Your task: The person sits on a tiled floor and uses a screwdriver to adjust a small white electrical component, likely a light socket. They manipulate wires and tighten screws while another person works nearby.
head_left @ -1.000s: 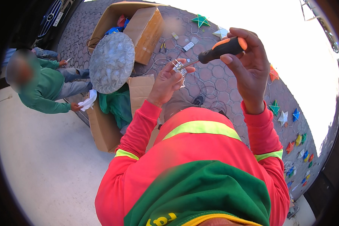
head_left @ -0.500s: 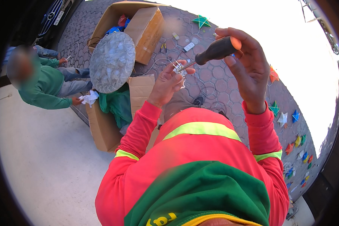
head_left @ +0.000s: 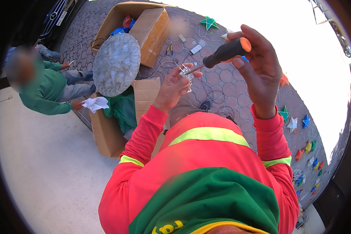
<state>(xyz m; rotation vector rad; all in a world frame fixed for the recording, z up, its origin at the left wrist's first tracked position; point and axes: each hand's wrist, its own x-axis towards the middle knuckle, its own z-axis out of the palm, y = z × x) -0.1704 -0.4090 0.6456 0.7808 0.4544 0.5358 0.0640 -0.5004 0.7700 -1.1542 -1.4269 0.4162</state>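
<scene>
My left hand [head_left: 171,89] is closed around a small white electrical fitting [head_left: 186,73] with metal parts, holding it between thumb and fingers. In my right hand [head_left: 261,72] is a screwdriver [head_left: 227,52] with a black handle and an orange end. The thumb lies below the handle and the fingers curl behind it. The shaft slants down to the left, and its tip meets the fitting. Exactly where the tip sits is too small to tell.
Open cardboard boxes [head_left: 151,37] and a round whitish lantern [head_left: 117,64] stand to the left. A co-worker in green [head_left: 52,87] holds a white cloth [head_left: 95,103]. A power strip [head_left: 195,49], pliers [head_left: 169,50], cables and star lanterns [head_left: 284,113] lie on the paving.
My right hand has shifted slightly around the screwdriver handle, its fingers less bent. My left hand stays nearly still. The co-worker's white cloth has spread out and moved a little.
</scene>
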